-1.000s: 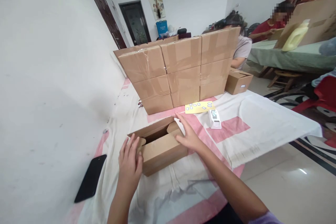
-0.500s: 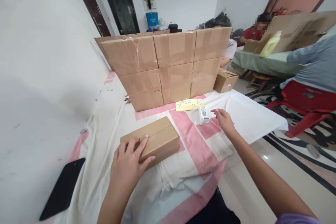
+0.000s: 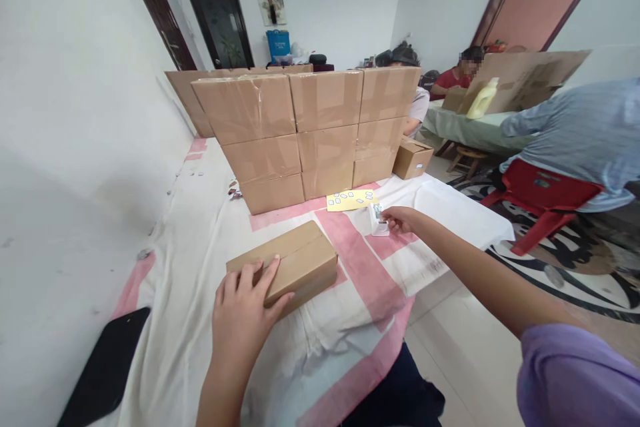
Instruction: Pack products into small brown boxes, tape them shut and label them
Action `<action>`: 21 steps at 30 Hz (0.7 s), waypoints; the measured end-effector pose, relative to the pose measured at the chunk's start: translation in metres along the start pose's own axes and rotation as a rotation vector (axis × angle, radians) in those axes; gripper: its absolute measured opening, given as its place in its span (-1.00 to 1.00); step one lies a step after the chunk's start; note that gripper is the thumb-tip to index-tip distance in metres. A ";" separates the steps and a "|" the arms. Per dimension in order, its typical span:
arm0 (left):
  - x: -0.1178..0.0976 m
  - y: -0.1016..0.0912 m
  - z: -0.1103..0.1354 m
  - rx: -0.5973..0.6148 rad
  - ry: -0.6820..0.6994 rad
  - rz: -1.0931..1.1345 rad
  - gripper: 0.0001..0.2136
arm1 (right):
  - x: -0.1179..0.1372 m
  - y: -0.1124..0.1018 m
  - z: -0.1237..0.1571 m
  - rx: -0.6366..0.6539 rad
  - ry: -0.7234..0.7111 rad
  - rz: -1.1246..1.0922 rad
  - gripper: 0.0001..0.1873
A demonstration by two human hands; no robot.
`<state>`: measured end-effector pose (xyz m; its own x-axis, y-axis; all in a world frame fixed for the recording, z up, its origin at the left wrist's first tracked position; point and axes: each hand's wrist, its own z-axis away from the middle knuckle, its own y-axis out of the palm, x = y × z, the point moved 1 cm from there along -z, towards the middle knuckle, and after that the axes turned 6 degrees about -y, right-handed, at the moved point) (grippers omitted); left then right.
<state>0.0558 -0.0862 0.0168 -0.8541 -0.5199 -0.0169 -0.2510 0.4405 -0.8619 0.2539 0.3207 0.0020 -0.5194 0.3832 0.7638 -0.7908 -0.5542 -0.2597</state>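
A small cardboard box (image 3: 295, 260) lies closed on the white and pink cloth (image 3: 200, 260) in front of me. My left hand (image 3: 243, 310) presses flat on its near left corner, fingers spread. My right hand (image 3: 400, 219) reaches out to the right and closes its fingers on a small white tape dispenser (image 3: 376, 221) standing on the cloth. A yellow sheet of small labels (image 3: 350, 199) lies just beyond the dispenser.
A wall of taped cardboard boxes (image 3: 305, 127) stands at the back of the table, one more box (image 3: 413, 157) at its right end. A black phone (image 3: 100, 377) lies near left. Other people sit behind and to the right by a red chair (image 3: 540, 193).
The box flaps went from open to closed. My right hand left the box and moved right to the white dispenser. My left hand shifted onto the box top.
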 end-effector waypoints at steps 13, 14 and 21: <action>0.000 0.001 0.003 -0.017 -0.017 0.067 -0.48 | -0.014 0.016 0.011 -0.114 -0.205 -0.014 -0.68; 0.000 0.001 0.003 -0.019 -0.016 0.070 -0.48 | -0.019 0.016 0.013 -0.120 -0.241 -0.020 -0.71; 0.001 0.001 0.003 -0.039 0.006 0.036 -0.49 | -0.058 0.014 0.032 -0.038 -0.495 -0.183 -0.71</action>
<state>0.0566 -0.0884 0.0145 -0.8657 -0.4986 -0.0443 -0.2377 0.4874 -0.8402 0.2833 0.2670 -0.0264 -0.1639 0.0712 0.9839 -0.8701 -0.4803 -0.1102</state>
